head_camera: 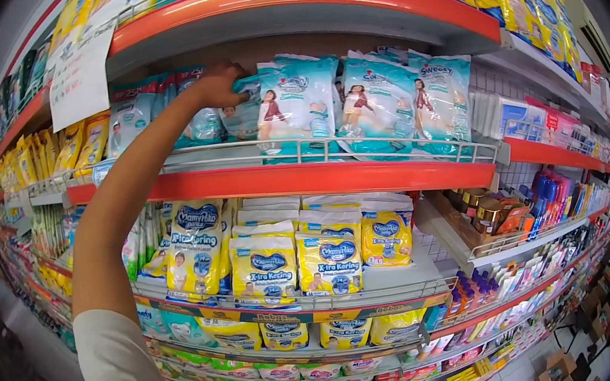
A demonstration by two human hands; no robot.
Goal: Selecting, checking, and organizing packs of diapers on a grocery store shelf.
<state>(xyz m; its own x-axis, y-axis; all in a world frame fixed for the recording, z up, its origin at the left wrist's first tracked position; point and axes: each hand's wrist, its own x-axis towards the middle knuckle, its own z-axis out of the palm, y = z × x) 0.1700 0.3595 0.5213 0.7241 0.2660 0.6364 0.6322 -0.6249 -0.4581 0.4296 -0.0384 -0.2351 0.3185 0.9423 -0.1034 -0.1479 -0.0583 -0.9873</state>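
My left hand [222,84] reaches up from the lower left to a shelf of diaper packs. Its thumb overlaps the top of a small teal diaper pack [243,115], with the fingers above that pack's upper edge. Whether they grip it is not plain. Just right of the hand stands a white-and-teal Sweety pack [295,107], and two similar Sweety packs [376,100] [441,99] stand further right. Behind my wrist and forearm are more small teal packs [130,120], partly covered. My right hand is out of view.
A wire guard rail [311,147] runs along the red shelf edge [293,183]. Close above hangs the upper shelf [295,2]. Yellow MamyPoko packs [263,268] fill the shelf below. A handwritten paper sheet [82,77] hangs at left. An open cardboard box [556,368] sits on the floor.
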